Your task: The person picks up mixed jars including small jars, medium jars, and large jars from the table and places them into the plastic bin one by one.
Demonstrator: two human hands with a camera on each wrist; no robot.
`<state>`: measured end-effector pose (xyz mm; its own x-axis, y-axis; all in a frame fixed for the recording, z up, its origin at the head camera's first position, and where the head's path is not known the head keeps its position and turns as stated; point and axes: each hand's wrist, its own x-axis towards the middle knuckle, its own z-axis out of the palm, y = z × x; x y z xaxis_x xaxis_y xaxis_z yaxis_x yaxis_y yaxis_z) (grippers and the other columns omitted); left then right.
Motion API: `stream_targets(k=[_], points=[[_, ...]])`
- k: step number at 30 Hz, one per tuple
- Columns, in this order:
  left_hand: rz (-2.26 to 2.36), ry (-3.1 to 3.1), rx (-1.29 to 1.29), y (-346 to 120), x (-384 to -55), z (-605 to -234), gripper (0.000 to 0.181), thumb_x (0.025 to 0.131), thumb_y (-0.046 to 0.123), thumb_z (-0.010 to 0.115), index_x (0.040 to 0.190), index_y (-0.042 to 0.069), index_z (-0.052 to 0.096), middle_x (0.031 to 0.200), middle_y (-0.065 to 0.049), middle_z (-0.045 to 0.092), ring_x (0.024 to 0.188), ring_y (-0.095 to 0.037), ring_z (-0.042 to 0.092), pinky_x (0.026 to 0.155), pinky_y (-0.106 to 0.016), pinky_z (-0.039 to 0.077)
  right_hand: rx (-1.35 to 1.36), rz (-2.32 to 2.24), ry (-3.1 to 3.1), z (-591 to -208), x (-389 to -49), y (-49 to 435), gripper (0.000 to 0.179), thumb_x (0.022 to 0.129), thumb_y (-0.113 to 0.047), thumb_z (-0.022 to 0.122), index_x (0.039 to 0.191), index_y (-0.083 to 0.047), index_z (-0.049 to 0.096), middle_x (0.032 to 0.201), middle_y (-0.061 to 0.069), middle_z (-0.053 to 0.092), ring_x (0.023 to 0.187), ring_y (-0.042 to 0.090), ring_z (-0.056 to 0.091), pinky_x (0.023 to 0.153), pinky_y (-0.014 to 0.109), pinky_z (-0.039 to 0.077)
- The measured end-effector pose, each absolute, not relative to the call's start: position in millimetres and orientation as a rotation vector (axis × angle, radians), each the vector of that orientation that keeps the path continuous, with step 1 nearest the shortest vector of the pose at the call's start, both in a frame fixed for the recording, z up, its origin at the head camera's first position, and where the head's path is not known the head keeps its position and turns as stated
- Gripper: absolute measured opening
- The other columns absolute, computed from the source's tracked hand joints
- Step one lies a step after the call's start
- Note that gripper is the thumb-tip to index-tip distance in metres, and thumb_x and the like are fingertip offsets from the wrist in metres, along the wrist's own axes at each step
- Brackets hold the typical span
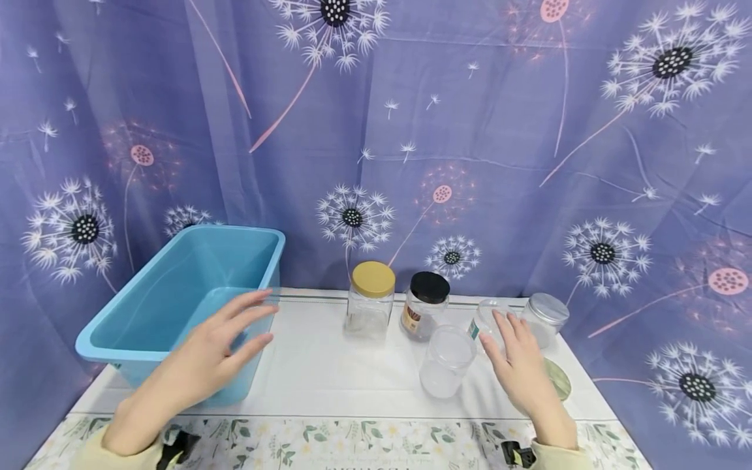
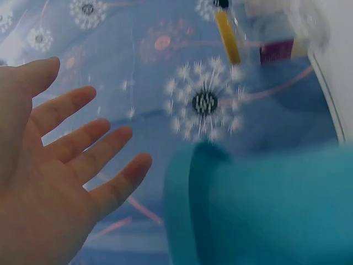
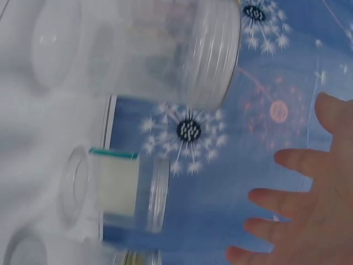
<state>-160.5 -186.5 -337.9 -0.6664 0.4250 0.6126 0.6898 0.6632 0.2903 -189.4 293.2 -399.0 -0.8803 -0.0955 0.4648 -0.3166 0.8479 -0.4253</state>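
Note:
My left hand (image 1: 202,356), fingers spread, hovers in front of the blue plastic tub (image 1: 273,267) and holds nothing. In the left wrist view the tub's rim (image 2: 179,204) stands apart from the fingers. My right hand (image 1: 519,365) has its fingers extended above the right-hand jars, nothing in its grasp. Nearest to it are an open clear jar (image 1: 448,362), a clear jar with a teal-edged label (image 1: 473,329), partly hidden by the fingers, and a silver-lidded jar (image 1: 545,313). Beside its wrist is a green disc, seemingly a lid (image 1: 558,380).
Further back stand a clear jar with a yellow lid (image 1: 371,303) and a labelled jar with a black lid (image 1: 426,303). A white cloth with a floral front band (image 1: 329,434) covers the table. Behind it hangs a purple-blue dandelion curtain (image 1: 499,215).

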Motion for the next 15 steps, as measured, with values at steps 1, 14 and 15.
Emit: stream_targets(k=[1, 14, 15], points=[[-0.707, -2.384, -0.838, -192, -159, -336, 0.041, 0.094, 0.015, 0.068, 0.133, 0.013, 0.059, 0.146, -0.005, 0.044, 0.118, -0.030, 0.054, 0.063, -0.030, 0.053, 0.310, 0.706, -2.575, -400, -189, 297, 0.054, 0.103, -0.029, 0.051, 0.146, 0.002, 0.039, 0.143, 0.038, 0.031, 0.132, 0.060, 0.021, 0.102, 0.071, 0.018], [-0.707, -2.425, -0.558, -260, -147, -337, 0.036, 0.094, 0.011, 0.066, 0.129, 0.020, 0.063, 0.140, 0.003, 0.048, 0.123, 0.008, 0.037, 0.059, -0.030, 0.051, 0.252, 0.708, -2.472, -415, -181, 341, 0.050, 0.100, -0.022, 0.056, 0.139, 0.007, 0.045, 0.137, 0.035, 0.039, 0.126, 0.059, 0.030, 0.101, 0.070, 0.020], [-0.704, -2.441, -0.539, -264, -146, -338, 0.036, 0.095, 0.012, 0.066, 0.129, 0.020, 0.062, 0.140, 0.002, 0.048, 0.123, 0.004, 0.039, 0.058, -0.031, 0.050, 0.244, 0.722, -2.483, -416, -180, 345, 0.050, 0.101, -0.022, 0.055, 0.140, 0.007, 0.044, 0.138, 0.036, 0.038, 0.127, 0.059, 0.029, 0.101, 0.071, 0.019]])
